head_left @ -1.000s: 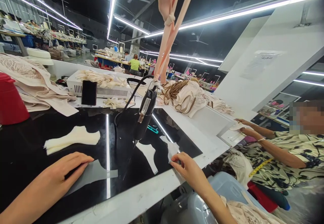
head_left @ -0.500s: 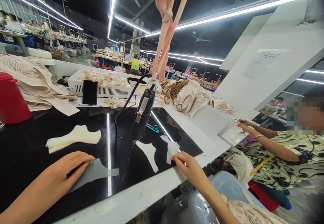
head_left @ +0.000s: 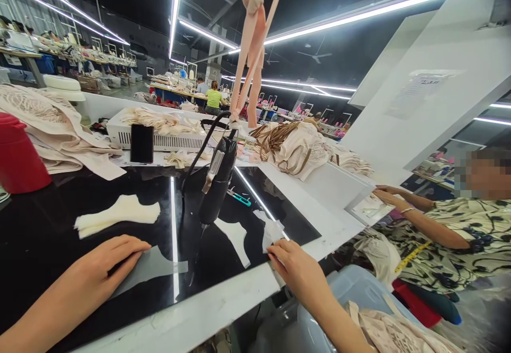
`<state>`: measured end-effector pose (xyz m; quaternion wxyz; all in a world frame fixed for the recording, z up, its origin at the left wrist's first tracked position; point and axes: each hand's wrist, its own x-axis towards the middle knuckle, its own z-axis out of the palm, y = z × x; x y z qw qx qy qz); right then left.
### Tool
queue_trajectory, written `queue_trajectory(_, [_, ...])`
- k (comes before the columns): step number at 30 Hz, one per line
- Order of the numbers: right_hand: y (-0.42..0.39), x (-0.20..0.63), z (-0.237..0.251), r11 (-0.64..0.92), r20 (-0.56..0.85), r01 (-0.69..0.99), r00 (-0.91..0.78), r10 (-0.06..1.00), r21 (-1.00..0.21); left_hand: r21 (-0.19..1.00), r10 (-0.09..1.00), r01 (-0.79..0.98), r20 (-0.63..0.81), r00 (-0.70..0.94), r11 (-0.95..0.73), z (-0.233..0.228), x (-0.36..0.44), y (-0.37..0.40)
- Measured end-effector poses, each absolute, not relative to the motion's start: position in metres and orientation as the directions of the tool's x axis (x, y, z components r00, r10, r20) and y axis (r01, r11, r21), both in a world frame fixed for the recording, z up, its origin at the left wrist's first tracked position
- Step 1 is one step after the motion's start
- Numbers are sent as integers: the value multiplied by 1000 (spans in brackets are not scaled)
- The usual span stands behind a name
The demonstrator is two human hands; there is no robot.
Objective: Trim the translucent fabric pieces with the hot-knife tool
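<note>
The left hand (head_left: 99, 268) lies flat on a thin cut piece (head_left: 154, 268) near the worktop's (head_left: 207, 310) front edge. Behind it sits a stack of cut pieces (head_left: 115, 215). The right hand (head_left: 297, 270) touches a small piece (head_left: 271, 231) at the front edge. Between the hands hangs a corded tool (head_left: 213, 185), with another cut piece (head_left: 238, 238) under it. Right of the right hand, well apart, a co-worker's hands (head_left: 389, 196) rest on a neighbouring surface.

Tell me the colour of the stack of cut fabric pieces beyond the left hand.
Cream, seen in the head view: the stack of cut fabric pieces on the glossy black tabletop.
</note>
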<state>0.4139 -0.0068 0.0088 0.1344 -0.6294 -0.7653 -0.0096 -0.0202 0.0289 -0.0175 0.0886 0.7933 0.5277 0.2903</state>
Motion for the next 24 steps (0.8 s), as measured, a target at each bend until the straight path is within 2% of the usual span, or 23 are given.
queue_trajectory(3, [-7,408,5,217,236,971,-189,953,-99,409,866,789,405,293,-458,-16,-21,29])
queue_trajectory(6, [-7,408,4,219,239,969,-186,953,-116,382,844,778,417,337,-499,-13,-19,28])
queue_trajectory(11, [-9,413,8,199,206,945,-147,967,-260,342,720,645,462,518,-683,7,17,12])
queue_trajectory(13, [-9,415,10,180,187,926,-123,975,-332,348,666,569,426,612,-745,16,47,3])
queue_trajectory(17, [-8,417,11,154,152,872,-93,984,-465,268,549,480,375,747,-836,24,118,1])
queue_trajectory(24, [-5,419,10,149,140,765,-77,987,-627,316,590,507,291,753,-802,21,207,36])
